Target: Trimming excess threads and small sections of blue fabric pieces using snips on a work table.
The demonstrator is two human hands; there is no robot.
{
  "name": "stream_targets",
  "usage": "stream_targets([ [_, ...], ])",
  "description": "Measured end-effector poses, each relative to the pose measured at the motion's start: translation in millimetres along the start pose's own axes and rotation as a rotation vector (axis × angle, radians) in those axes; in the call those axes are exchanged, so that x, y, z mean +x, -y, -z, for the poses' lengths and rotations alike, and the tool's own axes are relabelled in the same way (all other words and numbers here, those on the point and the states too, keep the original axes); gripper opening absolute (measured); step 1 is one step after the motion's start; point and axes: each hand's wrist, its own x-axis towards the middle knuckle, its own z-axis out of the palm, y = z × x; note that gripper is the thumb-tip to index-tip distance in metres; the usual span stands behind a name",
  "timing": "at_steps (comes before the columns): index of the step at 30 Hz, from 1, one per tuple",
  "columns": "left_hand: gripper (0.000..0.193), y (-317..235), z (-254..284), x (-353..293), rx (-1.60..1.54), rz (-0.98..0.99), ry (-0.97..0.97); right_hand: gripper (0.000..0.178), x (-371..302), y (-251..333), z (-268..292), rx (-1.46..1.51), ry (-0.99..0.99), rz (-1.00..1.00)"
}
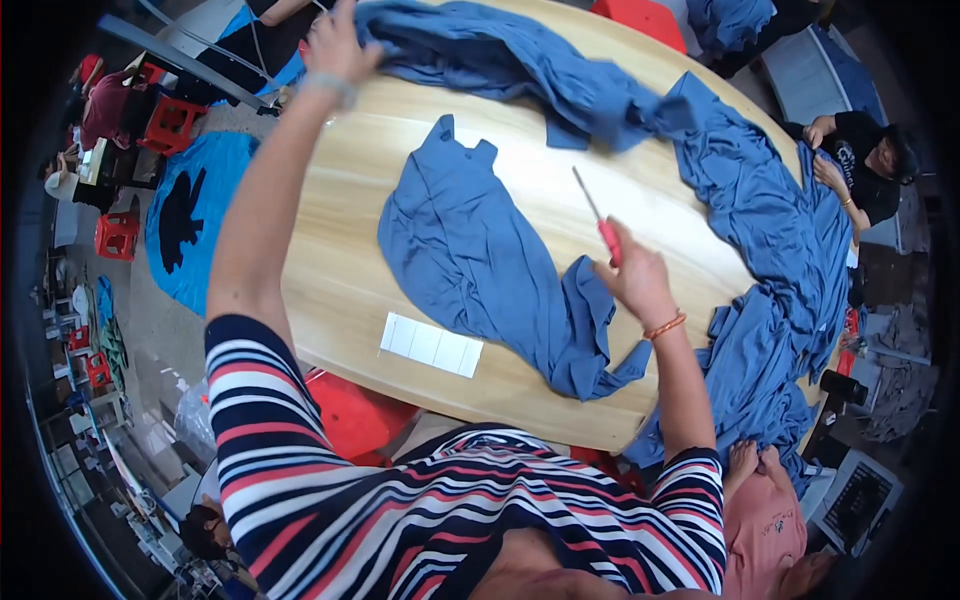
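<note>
Your right hand [643, 284] has its fingers wrapped round the tool [610, 243] by its handle, presumably to leave the shaft free; left of them lies the blue cloth [468, 245]. Your left hand [338, 55] blurs beside the far cloth [490, 45]; I can't tell its grip.

In the right hand [640, 278], a red-and-grey tool [609, 242]; left of that hand, a plain blue garment [465, 235]; behind it, a shirt [470, 490] striped in 4 colours: navy, white, coral, pale blue.
</note>
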Motion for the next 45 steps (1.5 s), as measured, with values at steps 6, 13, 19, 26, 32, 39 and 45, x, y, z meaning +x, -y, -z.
stream_targets([
  [6,0.082,-11,-82,-176,-0.246,-0.024,0.672,0.079,-86,14,-82,-0.061,0.101,0.010],
  [13,0.027,-45,-119,-168,-0.127,-0.044,0.721,0.055,-92,-11,-113,-0.057,0.027,-0.042],
  [19,0.009,-42,-61,-133,-0.389,-0.001,0.217,0.060,-100,-62,-33,-0.079,-0.262,-0.241],
  [26,0.017,-44,71,-157,-0.427,-0.327,-0.007,0.057,-140,-65,41,-0.193,-0.304,-0.268],
  [32,0.014,-26,51,-329,-0.334,-0.067,0.619,0.061,-175,-72,-13,-0.195,-0.036,-0.221],
  [39,0.041,-127,22,-372,-0.700,-0.101,0.597,0.060,-153,-8,-29,-0.023,0.156,0.018],
  [45,0.064,-127,-10,-375,-0.349,-0.200,0.670,0.051,-129,32,-55,-0.023,0.307,0.216],
])
